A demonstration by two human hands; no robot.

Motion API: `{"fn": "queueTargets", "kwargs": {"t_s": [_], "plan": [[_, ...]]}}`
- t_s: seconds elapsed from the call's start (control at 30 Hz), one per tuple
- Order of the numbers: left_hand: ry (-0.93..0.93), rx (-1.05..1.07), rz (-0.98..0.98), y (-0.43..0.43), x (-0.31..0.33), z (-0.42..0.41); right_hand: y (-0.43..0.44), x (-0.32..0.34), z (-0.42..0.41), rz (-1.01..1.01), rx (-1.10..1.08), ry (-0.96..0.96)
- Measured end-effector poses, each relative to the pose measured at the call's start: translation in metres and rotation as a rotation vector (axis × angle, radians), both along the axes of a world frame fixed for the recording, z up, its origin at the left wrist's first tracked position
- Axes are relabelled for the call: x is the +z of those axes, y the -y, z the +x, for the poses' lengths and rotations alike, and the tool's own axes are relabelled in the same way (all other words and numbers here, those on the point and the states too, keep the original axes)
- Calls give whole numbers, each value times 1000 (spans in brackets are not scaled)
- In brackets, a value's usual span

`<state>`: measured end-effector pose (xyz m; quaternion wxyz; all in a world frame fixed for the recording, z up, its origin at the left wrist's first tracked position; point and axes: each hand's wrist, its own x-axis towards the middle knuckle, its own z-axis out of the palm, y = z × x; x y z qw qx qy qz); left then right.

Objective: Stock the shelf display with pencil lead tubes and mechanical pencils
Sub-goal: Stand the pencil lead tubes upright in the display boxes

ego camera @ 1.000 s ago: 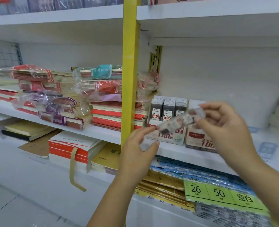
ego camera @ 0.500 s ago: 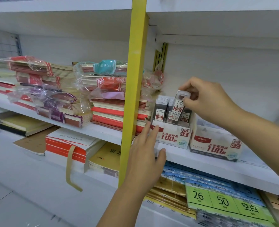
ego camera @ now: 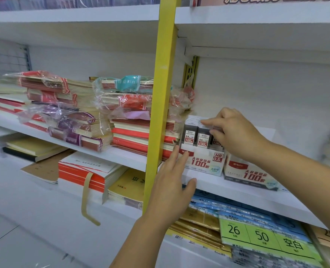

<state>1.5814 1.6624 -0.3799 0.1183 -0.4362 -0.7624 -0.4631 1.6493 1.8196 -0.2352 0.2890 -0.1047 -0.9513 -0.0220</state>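
A white display box marked HB 0.5 (ego camera: 203, 161) stands on the middle shelf, filled with upright pencil lead tubes (ego camera: 189, 135). My right hand (ego camera: 235, 132) is over the box's right side, its fingers on top of the rightmost tube, which sits down in the row and is mostly hidden by the hand. My left hand (ego camera: 172, 182) has straight fingers against the box's left front corner, thumb at the shelf edge. A second white lead box (ego camera: 251, 173) stands just right of the first, its inside hidden by my right forearm. No mechanical pencils show.
A yellow upright post (ego camera: 160, 105) runs down just left of the boxes. Plastic-wrapped stacks of notebooks (ego camera: 125, 117) fill the shelf to the left. The white shelf (ego camera: 237, 192) carries the boxes; green price labels (ego camera: 263, 236) and paper packs lie on the shelf below.
My right hand carried one lead tube from mid-air to the 0.5 box and lowered it into the right end of the row. My left hand moved up to the box's front corner.
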Motion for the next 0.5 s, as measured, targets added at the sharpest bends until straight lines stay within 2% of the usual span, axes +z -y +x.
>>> {"fn": "queueTargets", "kwargs": {"t_s": [0.07,0.13,0.2,0.27,0.37,0.5], "plan": [[18,-5,0,3,1,1,5,-3,10,-26,18,-35],[10,23,53,9,0,7,14,-11,30,-128,100,-177],[-24,61,131,18,-7,17,25,-30,60,-283,238,-334],[-44,53,116,29,-23,30,35,-62,90,-495,362,-349],[45,-55,-156,48,-71,46,37,-136,119,-767,318,-79],[261,-176,-638,74,-164,66,21,-267,143,-987,15,595]]}}
